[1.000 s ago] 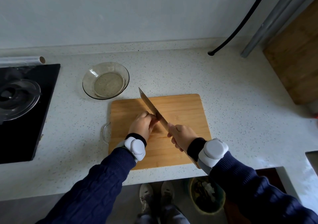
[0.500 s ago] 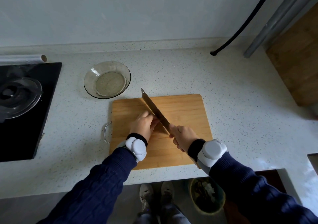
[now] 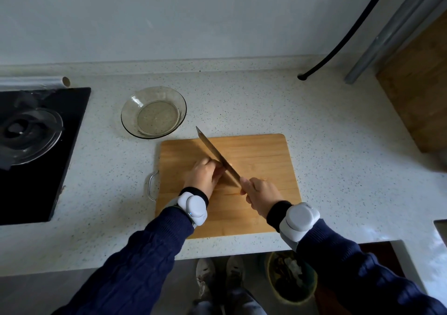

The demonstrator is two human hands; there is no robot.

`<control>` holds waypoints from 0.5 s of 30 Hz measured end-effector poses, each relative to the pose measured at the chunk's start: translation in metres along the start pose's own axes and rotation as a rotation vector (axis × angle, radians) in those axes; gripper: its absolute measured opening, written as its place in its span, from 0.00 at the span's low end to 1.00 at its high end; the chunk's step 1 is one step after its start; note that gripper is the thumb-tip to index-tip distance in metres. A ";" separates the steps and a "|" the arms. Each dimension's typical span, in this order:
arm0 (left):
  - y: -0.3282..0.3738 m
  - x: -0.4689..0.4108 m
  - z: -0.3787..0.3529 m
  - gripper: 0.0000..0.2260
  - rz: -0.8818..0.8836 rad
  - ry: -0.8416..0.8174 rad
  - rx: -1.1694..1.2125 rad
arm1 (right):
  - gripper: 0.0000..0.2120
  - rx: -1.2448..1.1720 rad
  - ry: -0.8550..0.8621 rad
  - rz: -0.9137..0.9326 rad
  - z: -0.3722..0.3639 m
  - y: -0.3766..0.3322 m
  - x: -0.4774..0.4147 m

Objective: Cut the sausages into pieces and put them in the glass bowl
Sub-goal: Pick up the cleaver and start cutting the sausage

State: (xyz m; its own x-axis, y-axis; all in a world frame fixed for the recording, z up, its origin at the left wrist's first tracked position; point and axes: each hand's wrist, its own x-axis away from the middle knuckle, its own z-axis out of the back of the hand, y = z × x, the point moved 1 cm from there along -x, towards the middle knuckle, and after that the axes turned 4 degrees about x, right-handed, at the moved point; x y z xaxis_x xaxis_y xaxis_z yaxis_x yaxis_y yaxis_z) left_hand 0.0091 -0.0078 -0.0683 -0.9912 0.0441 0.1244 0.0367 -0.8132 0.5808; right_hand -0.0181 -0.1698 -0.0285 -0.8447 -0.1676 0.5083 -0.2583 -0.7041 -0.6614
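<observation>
Cleaver gripped by its handle in right hand, fist closed around it, blade running far-left from the grip across cutting board toward glass bowl. Left hand curled shut just left of the blade, knuckles touching or nearly touching its flat, apparently pinning the sausages; these almost wholly hidden under the fingers, so long axis not readable, though likely lying across the blade line. Small pale scrap just right of the blade, maybe a cut piece; cannot tell. Bowl empty, on the counter just beyond the board's far-left corner, nearer the left hand. Judged mid-slicing, no piece yet transferred. Coming cut turns on blade edge falling right beside the left knuckles; fingertips tucked back needed, risk to them otherwise.
</observation>
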 end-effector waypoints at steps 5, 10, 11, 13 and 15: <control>0.002 0.004 0.004 0.19 -0.055 -0.021 0.011 | 0.24 0.163 0.093 0.073 0.004 -0.005 -0.003; 0.000 0.003 0.010 0.10 0.038 0.060 0.026 | 0.20 0.347 0.135 0.083 0.011 -0.007 -0.006; -0.003 0.000 0.014 0.09 0.069 0.068 0.024 | 0.19 0.393 0.143 0.085 0.012 -0.007 -0.007; -0.008 -0.004 0.027 0.08 0.131 0.130 0.003 | 0.18 0.470 0.164 0.096 0.014 -0.008 -0.008; -0.012 -0.007 0.044 0.08 0.186 0.246 -0.020 | 0.17 0.496 0.186 0.104 0.015 -0.010 -0.010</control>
State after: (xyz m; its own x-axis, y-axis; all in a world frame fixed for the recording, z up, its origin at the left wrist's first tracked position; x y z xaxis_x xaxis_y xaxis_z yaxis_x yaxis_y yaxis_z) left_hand 0.0214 0.0272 -0.0409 -0.9687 -0.2467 0.0274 0.2207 -0.8056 0.5498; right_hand 0.0004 -0.1713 -0.0189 -0.9345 -0.1600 0.3179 0.0453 -0.9394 -0.3398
